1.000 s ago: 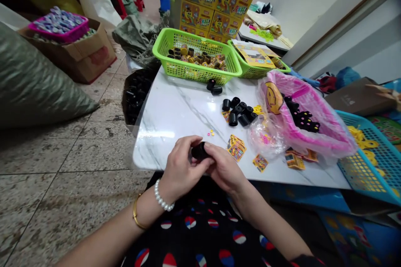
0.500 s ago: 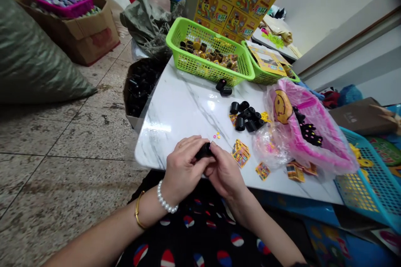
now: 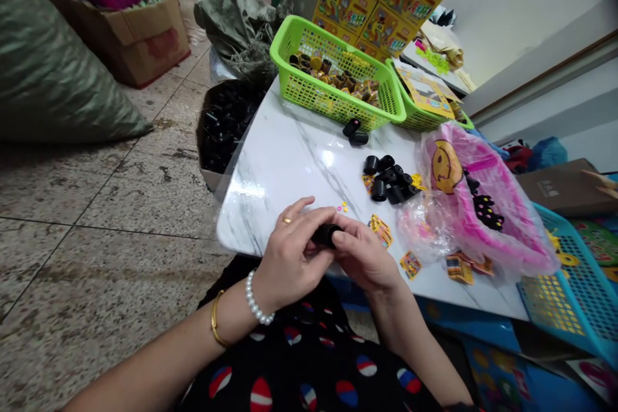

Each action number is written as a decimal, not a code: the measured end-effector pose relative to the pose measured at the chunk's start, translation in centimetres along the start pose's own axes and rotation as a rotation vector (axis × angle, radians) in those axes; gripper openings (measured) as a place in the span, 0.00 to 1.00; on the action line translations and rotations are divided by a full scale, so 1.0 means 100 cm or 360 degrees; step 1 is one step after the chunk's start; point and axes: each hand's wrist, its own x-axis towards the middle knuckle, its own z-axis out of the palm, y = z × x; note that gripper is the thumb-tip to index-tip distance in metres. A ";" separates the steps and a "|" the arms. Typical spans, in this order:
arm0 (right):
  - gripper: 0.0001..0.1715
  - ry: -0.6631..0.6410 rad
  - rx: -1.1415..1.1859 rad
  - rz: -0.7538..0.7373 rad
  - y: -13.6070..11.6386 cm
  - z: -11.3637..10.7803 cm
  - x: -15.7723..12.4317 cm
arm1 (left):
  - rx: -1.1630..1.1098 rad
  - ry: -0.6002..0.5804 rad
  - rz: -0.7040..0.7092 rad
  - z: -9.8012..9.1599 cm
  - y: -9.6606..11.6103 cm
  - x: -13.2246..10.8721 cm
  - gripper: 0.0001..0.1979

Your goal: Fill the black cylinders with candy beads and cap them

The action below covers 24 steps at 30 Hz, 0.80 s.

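A short black cylinder [image 3: 326, 235] was held in the air between the two hands, just above the near edge of a white marble-patterned table [image 3: 270, 219]. Its long axis ran nearly level, from the left hand toward the right. The left hand [image 3: 290, 259] was curled around one end, with its fingers [image 3: 309, 214] partly spread across the top. The right hand [image 3: 362, 257] was closed on the other end, with its fingertips [image 3: 340, 238] pressed against the cylinder. Both hands were grasping it firmly.

Tiny yellow and pink beads [image 3: 342, 207] lay just beyond the hands, near printed paper cards [image 3: 380, 230]. Farther along the tabletop sat a cluster of black cylinders [image 3: 389, 181], and a lime-green plastic basket [image 3: 294, 45] held mixed black and gold pieces. To the right were a pink tray [image 3: 483, 244] inside a clear plastic bag and a blue plastic basket [image 3: 564, 290]. Beyond the table, on the speckled stone floor [image 3: 120, 257], stood a cardboard box [image 3: 140, 45] beside a green woven sack [image 3: 48, 58].
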 end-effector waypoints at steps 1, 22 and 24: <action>0.21 -0.0034 -0.0087 0.0001 -0.003 -0.003 0.000 | -0.0035 -0.0052 0.0031 -0.002 0.000 0.000 0.24; 0.28 0.0051 -0.0284 -0.0183 0.016 0.001 0.007 | -0.0246 -0.0053 -0.0318 -0.001 -0.005 0.001 0.18; 0.41 -0.0072 -0.0159 0.0024 0.009 -0.006 0.005 | -0.0276 -0.0127 -0.0426 -0.006 -0.006 0.005 0.20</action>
